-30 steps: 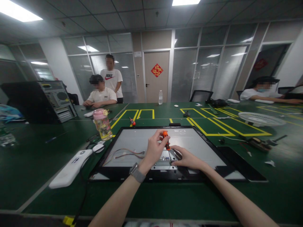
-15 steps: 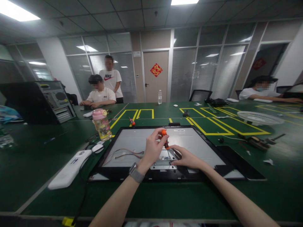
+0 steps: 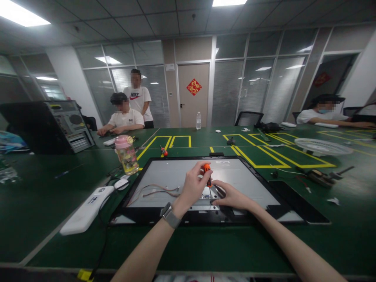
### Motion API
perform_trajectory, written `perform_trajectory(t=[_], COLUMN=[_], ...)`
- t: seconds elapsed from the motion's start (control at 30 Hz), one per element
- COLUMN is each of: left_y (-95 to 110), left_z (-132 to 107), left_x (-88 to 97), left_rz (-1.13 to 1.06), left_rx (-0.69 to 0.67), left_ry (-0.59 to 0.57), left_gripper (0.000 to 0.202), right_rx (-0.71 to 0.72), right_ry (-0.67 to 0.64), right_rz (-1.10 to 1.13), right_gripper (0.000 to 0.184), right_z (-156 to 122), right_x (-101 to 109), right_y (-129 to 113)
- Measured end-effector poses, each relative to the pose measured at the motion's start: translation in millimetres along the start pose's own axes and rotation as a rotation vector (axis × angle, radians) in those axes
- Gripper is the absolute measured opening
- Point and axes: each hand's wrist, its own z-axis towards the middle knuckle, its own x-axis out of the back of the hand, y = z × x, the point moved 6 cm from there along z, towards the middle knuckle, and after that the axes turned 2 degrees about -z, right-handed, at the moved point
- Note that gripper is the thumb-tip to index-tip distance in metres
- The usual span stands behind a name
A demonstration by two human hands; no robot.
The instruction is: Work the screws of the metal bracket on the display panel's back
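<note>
My left hand (image 3: 194, 186), with a grey watch on its wrist, is closed on the orange-and-black handle of a screwdriver (image 3: 207, 172). The screwdriver stands nearly upright, its thin shaft pointing down at a metal bracket (image 3: 202, 207) on the near part of a flat display panel (image 3: 167, 172). My right hand (image 3: 230, 194) is curled beside the shaft, thumb low by the bracket and index finger near the handle's lower end. What its fingers grip at the tip is too small to make out. Thin wires (image 3: 158, 190) lie on the panel's grey back, left of my hands.
A pink-lidded bottle (image 3: 125, 156), a white power strip (image 3: 85, 211) and a computer case (image 3: 58, 125) stand left. A black slab (image 3: 299, 201) lies against the panel's right side. Beyond are a small red-and-black tool (image 3: 164, 151), a water bottle (image 3: 198, 120) and several people.
My left hand and the screwdriver have shifted slightly right and down, and the screwdriver is a bit more upright. My right hand stays nearly in place.
</note>
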Motion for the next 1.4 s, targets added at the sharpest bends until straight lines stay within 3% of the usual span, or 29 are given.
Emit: perform_trajectory(t=[0.23,0.4,0.57,0.8,1.0,1.13,1.4], left_y=[11,22,15,5,17,23,23], left_z=[-7,-6,0,4,-2,-7,-8], left_x=[-13.0,-11.0,-2.3,2.8,3.1,-2.3,0.8], left_rz=[0.105,0.185,0.162,0.075,0.193,0.288,0.353], left_rx=[-0.117,-0.201,-0.173,-0.09,-0.195,-0.274,-0.288], left_ry=[-0.077,0.001,0.054,-0.001,0.058,0.007,0.078], left_gripper=[0.021,0.019,0.022,0.026,0.024,0.034,0.024], right_rx=[0.062,0.058,-0.039,-0.07,-0.057,-0.021,0.013], right_ry=[-0.015,-0.018,-0.113,-0.146,-0.156,-0.149,-0.122], right_rz=[0.047,0.062,0.046,0.041,0.063,0.084,0.071], right_gripper=[0.067,0.068,0.074,0.071,0.071,0.074,0.073], right_z=[2,2,2,0,0,1,0], right_x=[-3,-1,7,13,12,12,11], right_y=[-1,-3,4,-1,2,4,6])
